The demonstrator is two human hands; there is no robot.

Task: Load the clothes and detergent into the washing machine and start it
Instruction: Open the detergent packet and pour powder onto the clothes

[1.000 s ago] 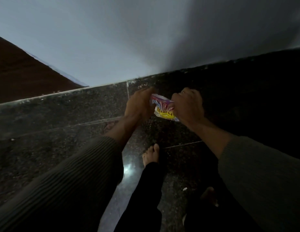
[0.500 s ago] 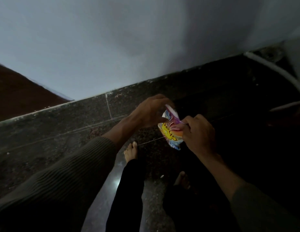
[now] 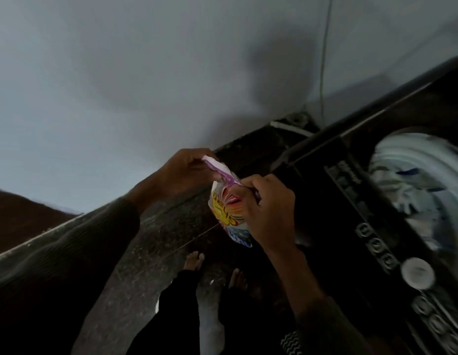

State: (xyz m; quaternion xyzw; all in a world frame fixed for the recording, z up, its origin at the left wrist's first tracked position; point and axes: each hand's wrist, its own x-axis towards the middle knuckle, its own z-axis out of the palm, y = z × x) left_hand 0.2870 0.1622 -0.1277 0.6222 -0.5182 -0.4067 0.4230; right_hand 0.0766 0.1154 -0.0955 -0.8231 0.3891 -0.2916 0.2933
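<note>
A: Holding anything, those hands?

B: Both are. The left hand (image 3: pixel 187 172) pinches the top edge of the detergent packet (image 3: pixel 227 213) between thumb and curled fingers. The right hand (image 3: pixel 270 211) is closed tight on the packet's upper corner, just beside that pinch.

A: So where does the packet sit?

B: Between the two hands. It hangs down from the pinched edge, its yellow and blue print facing the left arm. I cannot tell whether the top is torn open yet.

A: And the washing machine?

B: The washing machine (image 3: pixel 350 201) stands just to the right of the right hand, dark, with its lid up. Pale clothes (image 3: pixel 412 180) lie in the drum, beyond the right knuckles and blurred. A row of round buttons and a white knob (image 3: pixel 417 272) run down the panel below the right wrist.

A: Anything under the grip?

B: Two bare feet (image 3: pixel 194 260) on a dark speckled floor (image 3: pixel 146 252), straight below the packet. A grey wall (image 3: pixel 120 85) rises above the left hand.
</note>
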